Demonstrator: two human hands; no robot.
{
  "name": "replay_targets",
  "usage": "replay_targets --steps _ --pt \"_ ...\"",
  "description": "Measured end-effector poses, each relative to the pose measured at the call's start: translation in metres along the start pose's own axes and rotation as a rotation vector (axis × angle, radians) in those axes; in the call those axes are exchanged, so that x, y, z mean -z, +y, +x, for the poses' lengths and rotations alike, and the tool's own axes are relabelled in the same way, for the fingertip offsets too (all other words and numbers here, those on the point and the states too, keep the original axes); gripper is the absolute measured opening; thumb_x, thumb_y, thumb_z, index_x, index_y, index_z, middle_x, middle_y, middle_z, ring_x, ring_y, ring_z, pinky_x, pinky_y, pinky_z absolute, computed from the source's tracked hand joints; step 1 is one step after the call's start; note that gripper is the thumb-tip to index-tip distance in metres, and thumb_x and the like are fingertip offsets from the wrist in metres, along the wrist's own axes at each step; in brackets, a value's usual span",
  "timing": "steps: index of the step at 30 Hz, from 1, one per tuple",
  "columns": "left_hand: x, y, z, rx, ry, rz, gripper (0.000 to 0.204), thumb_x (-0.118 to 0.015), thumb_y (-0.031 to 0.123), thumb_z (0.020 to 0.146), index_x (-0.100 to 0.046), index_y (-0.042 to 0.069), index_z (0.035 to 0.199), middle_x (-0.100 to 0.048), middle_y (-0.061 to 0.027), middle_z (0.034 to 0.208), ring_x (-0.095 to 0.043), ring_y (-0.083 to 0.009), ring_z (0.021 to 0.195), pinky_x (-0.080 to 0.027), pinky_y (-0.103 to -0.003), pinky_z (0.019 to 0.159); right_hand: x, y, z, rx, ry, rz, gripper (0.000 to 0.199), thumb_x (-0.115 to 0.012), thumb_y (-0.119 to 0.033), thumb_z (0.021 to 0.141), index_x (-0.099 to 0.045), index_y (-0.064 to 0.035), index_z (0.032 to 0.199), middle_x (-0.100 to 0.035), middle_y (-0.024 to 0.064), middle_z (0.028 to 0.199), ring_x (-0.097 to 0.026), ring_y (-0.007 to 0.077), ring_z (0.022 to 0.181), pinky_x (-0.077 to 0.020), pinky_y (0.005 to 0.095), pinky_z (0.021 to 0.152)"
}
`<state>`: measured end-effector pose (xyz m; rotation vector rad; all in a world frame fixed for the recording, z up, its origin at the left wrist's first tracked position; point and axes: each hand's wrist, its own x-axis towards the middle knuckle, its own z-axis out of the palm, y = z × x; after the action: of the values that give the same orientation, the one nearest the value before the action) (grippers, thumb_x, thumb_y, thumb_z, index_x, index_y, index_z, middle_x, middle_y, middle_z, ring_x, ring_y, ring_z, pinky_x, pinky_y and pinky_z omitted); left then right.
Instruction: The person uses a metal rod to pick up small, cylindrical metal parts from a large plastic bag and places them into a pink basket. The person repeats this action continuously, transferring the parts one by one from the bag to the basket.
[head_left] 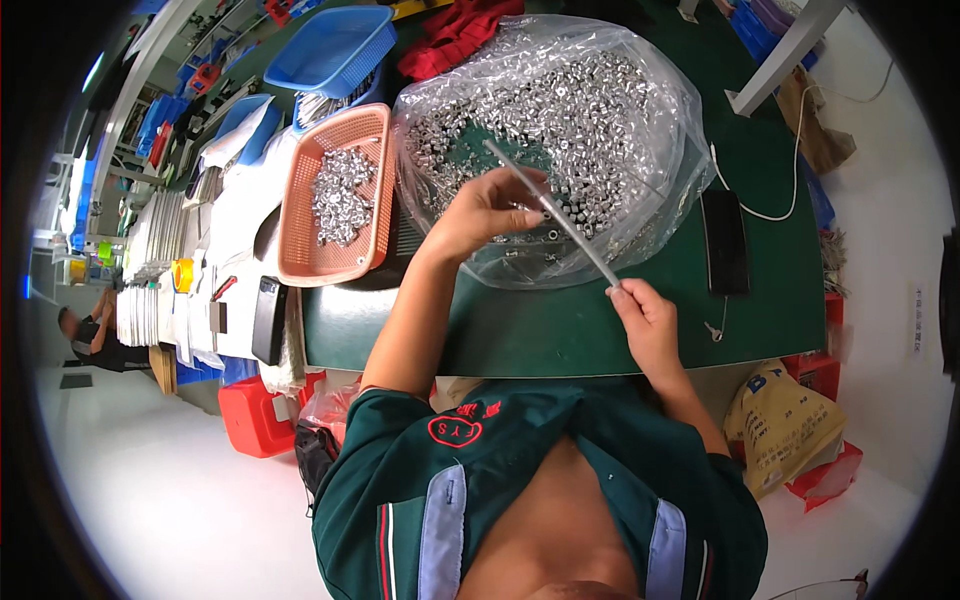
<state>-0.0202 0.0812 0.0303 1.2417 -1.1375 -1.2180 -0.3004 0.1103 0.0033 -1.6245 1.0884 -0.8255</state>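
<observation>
A thin grey metal rod (pixel 580 238) slants up to the left over a clear plastic bag (pixel 683 150) of loose small metal parts (pixel 610 95). My right hand (pixel 648 322) is closed around the rod's lower end, near the table's front edge. Higher along the rod is my left hand (pixel 490 212), its fingers curved and the thumb apart from them. The left fingertips are close beside the rod; whether they touch it I cannot tell. Part of the bag lies beneath my left hand. Just left of it, a pink-orange plastic basket (pixel 293 215) holds more shiny metal parts (pixel 342 195).
A blue basket (pixel 335 50) and a red cloth (pixel 455 38) lie at the back of the green table (pixel 400 335). On the right are a dark phone (pixel 725 243), a white cable (pixel 795 190) and a key (pixel 714 331). Another phone (pixel 269 320) lies left. A person (pixel 95 335) is far left.
</observation>
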Motion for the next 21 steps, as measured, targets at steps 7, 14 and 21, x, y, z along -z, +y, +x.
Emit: replay_targets --steps 7,14,21 --pt "0.003 -0.024 0.046 -0.233 0.046 0.856 0.021 -0.069 0.013 0.078 -0.07 0.002 0.095 -0.066 -0.014 0.093 -0.065 -0.0269 0.082 -0.05 -0.035 0.075 0.006 0.019 0.007 -0.115 0.085 0.115 0.015 -0.061 -0.013 0.093 -0.065 0.0017 0.095 -0.05 -0.0044 0.065 -0.042 0.0019 0.061 -0.0349 0.0202 0.054" --pt "0.0 -0.04 0.062 -0.217 -0.035 0.987 0.02 -0.069 0.011 0.078 -0.069 0.002 0.096 -0.066 -0.0134 0.09 -0.066 -0.0263 0.086 -0.05 -0.034 0.077 0.007 0.021 0.006 -0.137 0.084 0.158 0.016 -0.061 -0.013 0.093 -0.066 0.0016 0.096 -0.051 -0.0047 0.066 -0.041 0.0014 0.062 -0.0348 0.0198 0.054" --pt "0.029 -0.031 0.032 -0.087 -0.043 -0.197 0.016 -0.068 0.005 0.086 -0.064 0.002 0.101 -0.069 -0.0082 0.097 -0.064 -0.0161 0.088 -0.05 -0.028 0.08 0.009 0.022 0.006 -0.124 0.053 0.124 0.014 -0.062 -0.011 0.092 -0.065 0.0018 0.095 -0.049 -0.0041 0.064 -0.041 0.0015 0.06 -0.0342 0.0203 0.052"
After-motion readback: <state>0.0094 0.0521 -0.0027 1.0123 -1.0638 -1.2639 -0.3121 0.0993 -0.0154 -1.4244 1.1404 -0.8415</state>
